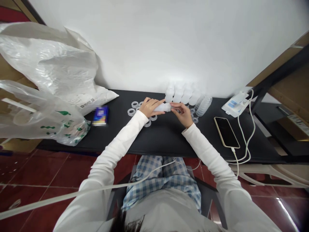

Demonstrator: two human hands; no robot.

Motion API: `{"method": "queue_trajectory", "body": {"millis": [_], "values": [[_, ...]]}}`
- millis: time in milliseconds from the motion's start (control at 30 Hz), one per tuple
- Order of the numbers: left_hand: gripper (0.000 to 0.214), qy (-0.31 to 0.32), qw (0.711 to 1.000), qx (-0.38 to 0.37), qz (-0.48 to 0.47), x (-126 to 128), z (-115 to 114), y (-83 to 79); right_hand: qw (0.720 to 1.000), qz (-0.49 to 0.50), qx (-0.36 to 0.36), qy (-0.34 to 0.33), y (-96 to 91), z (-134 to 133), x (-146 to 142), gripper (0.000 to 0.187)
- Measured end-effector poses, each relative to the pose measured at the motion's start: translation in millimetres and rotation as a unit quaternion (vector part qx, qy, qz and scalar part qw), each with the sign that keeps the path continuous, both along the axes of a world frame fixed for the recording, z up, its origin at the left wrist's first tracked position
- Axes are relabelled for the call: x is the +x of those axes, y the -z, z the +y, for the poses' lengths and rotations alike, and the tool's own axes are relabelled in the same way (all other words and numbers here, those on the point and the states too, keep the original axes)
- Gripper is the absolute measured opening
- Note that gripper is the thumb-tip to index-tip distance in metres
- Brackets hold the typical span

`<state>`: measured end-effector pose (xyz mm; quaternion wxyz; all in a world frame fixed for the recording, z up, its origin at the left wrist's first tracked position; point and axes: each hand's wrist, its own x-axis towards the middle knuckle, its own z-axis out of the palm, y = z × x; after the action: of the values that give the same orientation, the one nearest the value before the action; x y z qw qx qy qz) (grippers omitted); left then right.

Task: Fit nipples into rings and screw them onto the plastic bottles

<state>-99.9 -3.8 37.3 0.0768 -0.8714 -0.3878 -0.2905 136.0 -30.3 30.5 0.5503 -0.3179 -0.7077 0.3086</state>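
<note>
My left hand [150,106] is wrapped round a small translucent plastic bottle [163,107] held sideways above the black table [164,135]. At the bottle's mouth end, my right hand [182,112] has its fingers pinched, touching the neck; whatever sits in them is too small to make out. Several clear plastic rings [134,108] lie on the table left of and below my hands. A row of upright translucent bottles [183,94] stands behind my hands by the white wall, and one more bottle [204,105] lies to their right.
A phone [226,132] lies face up on the right with a white cable [244,141] leading to a white charger pack [235,103]. Large plastic bags [48,83] fill the table's left end, next to a small blue box [100,115].
</note>
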Motion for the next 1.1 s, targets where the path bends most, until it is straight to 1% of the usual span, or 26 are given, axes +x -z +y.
{"method": "queue_trajectory", "body": {"millis": [100, 233, 300, 367, 400, 467, 500, 567, 633, 700, 800, 933, 1033, 1100], "values": [[0.068, 0.004, 1.000, -0.022, 0.010, 0.6, -0.7, 1.0, 0.996, -0.057, 0.060, 0.018, 0.3, -2.9, 1.6, 0.016], [0.060, 0.036, 0.994, -0.107, -0.014, 5.0, -4.2, -1.8, 0.981, -0.113, 0.138, 0.071, -0.3, -5.4, 5.2, 0.019], [0.057, 0.048, 0.990, -0.133, -0.028, 6.3, -5.6, -3.3, 0.974, -0.129, 0.170, 0.076, -1.7, -6.7, 6.6, 0.019], [0.058, 0.042, 0.991, -0.120, -0.032, 6.4, -5.5, -3.1, 0.971, -0.141, 0.184, 0.059, -3.5, -8.0, 7.0, 0.011], [0.060, 0.033, 0.994, -0.101, -0.029, 6.2, -4.8, -2.1, 0.972, -0.144, 0.182, 0.047, -4.3, -8.5, 6.8, 0.012], [0.066, 0.018, 0.998, -0.052, -0.021, 5.4, -2.6, 1.0, 0.975, -0.147, 0.166, 0.027, -5.4, -8.7, 5.6, 0.023], [0.068, 0.014, 0.999, -0.030, -0.017, 4.9, -1.5, 2.7, 0.976, -0.145, 0.158, 0.024, -5.6, -8.5, 4.9, 0.025], [0.071, 0.014, 1.000, 0.000, -0.011, 3.9, 0.3, 5.5, 0.979, -0.134, 0.153, 0.025, -5.8, -7.5, 3.5, 0.021], [0.072, 0.018, 1.000, 0.009, -0.004, 2.6, 1.0, 6.5, 0.980, -0.115, 0.163, 0.023, -5.8, -6.4, 2.5, 0.016], [0.072, 0.026, 1.000, 0.003, -0.001, 1.1, 0.9, 5.5, 0.979, -0.100, 0.178, 0.015, -6.0, -5.9, 2.0, 0.013], [0.069, 0.032, 0.999, -0.029, -0.003, -1.5, -0.2, 1.5, 0.977, -0.107, 0.185, 0.011, -6.4, -6.3, 1.7, 0.011], [0.061, 0.034, 0.994, -0.105, -0.019, -3.4, -3.5, -6.3, 0.973, -0.141, 0.182, 0.024, -6.7, -8.6, 1.5, 0.009], [0.052, 0.042, 0.984, -0.168, -0.049, -3.7, -7.7, -12.9, 0.964, -0.163, 0.209, 0.016, -6.5, -11.0, 1.4, 0.007], [0.046, 0.038, 0.975, -0.206, -0.072, -4.3, -10.1, -16.6, 0.956, -0.184, 0.227, 0.010, -5.9, -12.1, 1.4, 0.011]]}}
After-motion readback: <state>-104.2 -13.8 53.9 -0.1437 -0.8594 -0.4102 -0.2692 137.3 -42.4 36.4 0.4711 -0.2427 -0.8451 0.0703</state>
